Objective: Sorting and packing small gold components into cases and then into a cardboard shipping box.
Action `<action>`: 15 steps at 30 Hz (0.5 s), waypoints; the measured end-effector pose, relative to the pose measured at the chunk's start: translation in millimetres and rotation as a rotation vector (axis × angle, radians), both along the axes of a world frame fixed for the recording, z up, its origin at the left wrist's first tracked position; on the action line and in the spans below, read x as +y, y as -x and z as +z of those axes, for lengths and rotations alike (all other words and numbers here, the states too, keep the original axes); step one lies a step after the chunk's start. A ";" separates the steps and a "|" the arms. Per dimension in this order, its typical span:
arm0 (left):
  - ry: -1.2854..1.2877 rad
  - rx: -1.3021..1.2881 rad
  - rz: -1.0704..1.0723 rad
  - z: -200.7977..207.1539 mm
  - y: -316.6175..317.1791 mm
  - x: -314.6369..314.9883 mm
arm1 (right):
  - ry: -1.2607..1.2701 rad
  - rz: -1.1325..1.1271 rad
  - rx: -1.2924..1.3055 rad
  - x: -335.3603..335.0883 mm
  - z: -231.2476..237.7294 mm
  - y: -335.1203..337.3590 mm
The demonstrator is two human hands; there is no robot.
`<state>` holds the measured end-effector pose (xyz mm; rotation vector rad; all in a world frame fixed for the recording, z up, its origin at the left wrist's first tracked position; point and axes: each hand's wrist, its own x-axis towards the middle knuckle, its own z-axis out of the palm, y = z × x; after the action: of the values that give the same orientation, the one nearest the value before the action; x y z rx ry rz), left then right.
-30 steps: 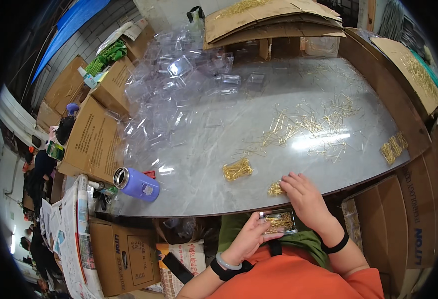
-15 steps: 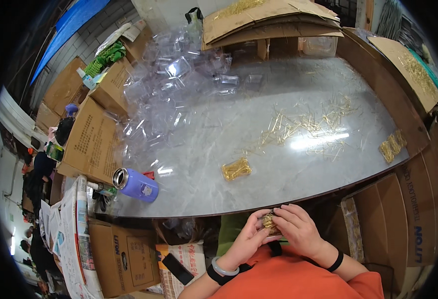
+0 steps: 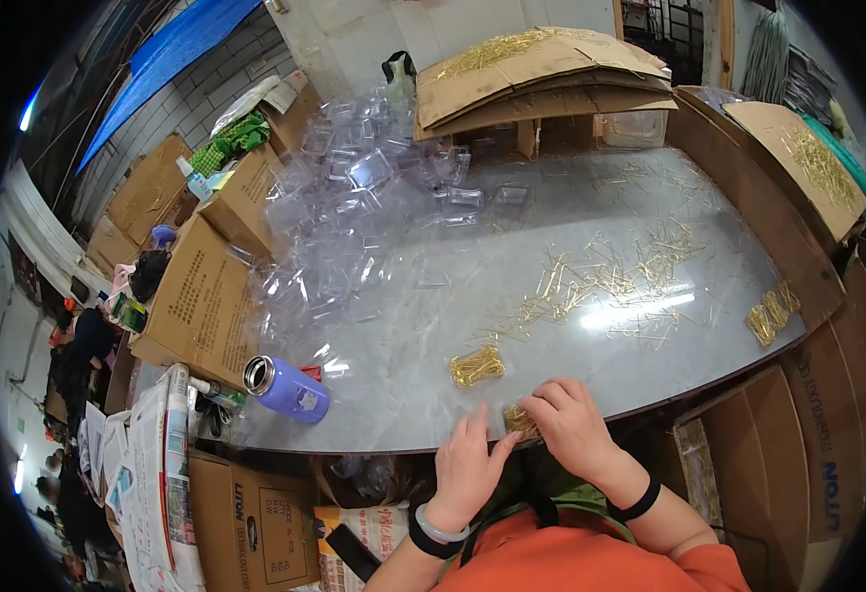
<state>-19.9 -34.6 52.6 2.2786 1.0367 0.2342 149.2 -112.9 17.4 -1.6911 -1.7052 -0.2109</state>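
Gold hooks [image 3: 518,418] in a small box [image 3: 508,432] at the near edge of the table [image 3: 403,400]

The box sits right at the table's near edge, in front of the person, between the two hands. Its visible left side runs roughly away from the person; the right hand [image 3: 571,426] covers so much of the rest that which way the long axis points cannot be told.

The right hand comes over from the right, fingers bent and close together, their tips on the box. Whether they grip it or only press cannot be made out.

The left hand [image 3: 467,469] is open, fingers nearly straight and pointing away from the person, with the thumb spread toward the box's near left corner. It has hold of nothing visible; whether the thumb touches the box is unclear.

Just beyond lies a filled box [image 3: 477,367], its long axis mostly left to right, the right end slightly farther off. Loose hooks [image 3: 591,281] point every way across the tabletop behind, and clear empties [image 3: 324,247] heap up at far left.
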 end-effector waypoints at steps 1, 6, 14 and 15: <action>-0.289 0.020 0.005 -6.9 0.6 -1.2 | 0.012 0.003 -0.010 2.8 2.0 -1.2; -0.418 -0.381 -0.234 -41.6 -6.9 15.5 | 0.068 0.087 0.174 6.8 3.0 -9.9; -0.308 -0.431 -0.233 -50.3 -10.0 14.3 | 0.086 -0.062 0.258 -25.9 -5.7 0.1; -0.292 -0.445 -0.224 -50.8 -10.4 13.6 | 0.100 -0.049 0.230 -27.1 -6.2 3.3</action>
<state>-9.6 -21.0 1.9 2.4138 0.5398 0.7998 145.9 -140.0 11.2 -1.7571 -1.5276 0.0467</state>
